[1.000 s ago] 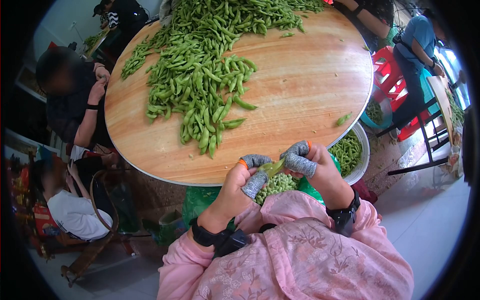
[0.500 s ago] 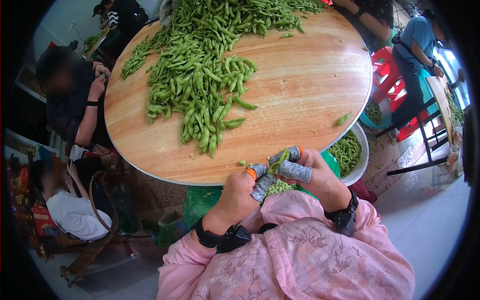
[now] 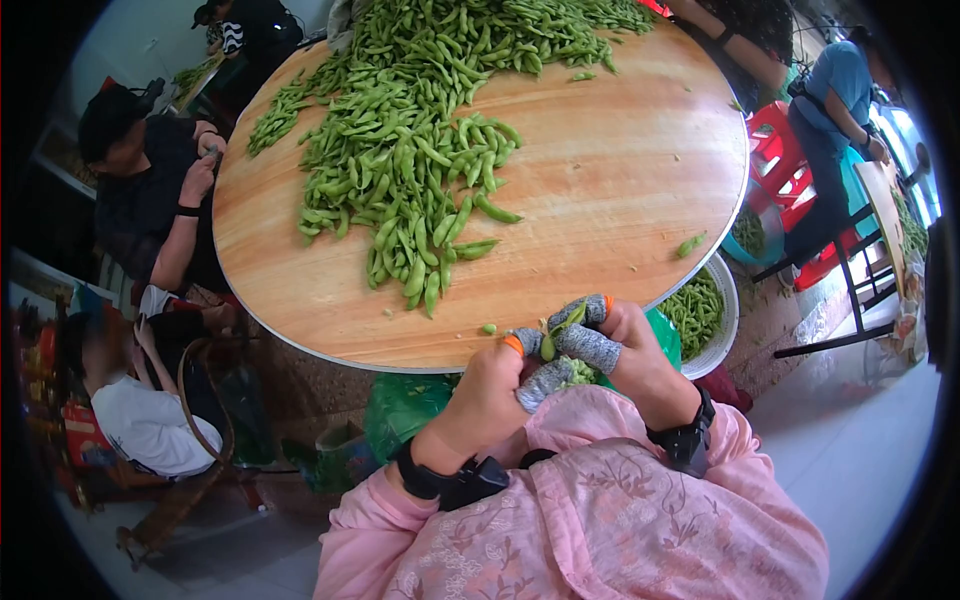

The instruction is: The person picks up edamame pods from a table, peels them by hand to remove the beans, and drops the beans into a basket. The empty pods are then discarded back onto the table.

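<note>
Grip status: I saw both hands closed on one green pod (image 3: 562,322), with the left hand (image 3: 490,395) and right hand (image 3: 640,365) pinching it between grey-sleeved fingertips (image 3: 590,345) just over the near edge of the counter (image 3: 600,180). The sleeves hid most of the pod; only its upper end showed. The hands largely covered the shelled beans (image 3: 578,372) below them. The pile of pods (image 3: 400,170) lay well apart on the counter, and one loose bean (image 3: 488,328) sat near the left thumb.
</note>
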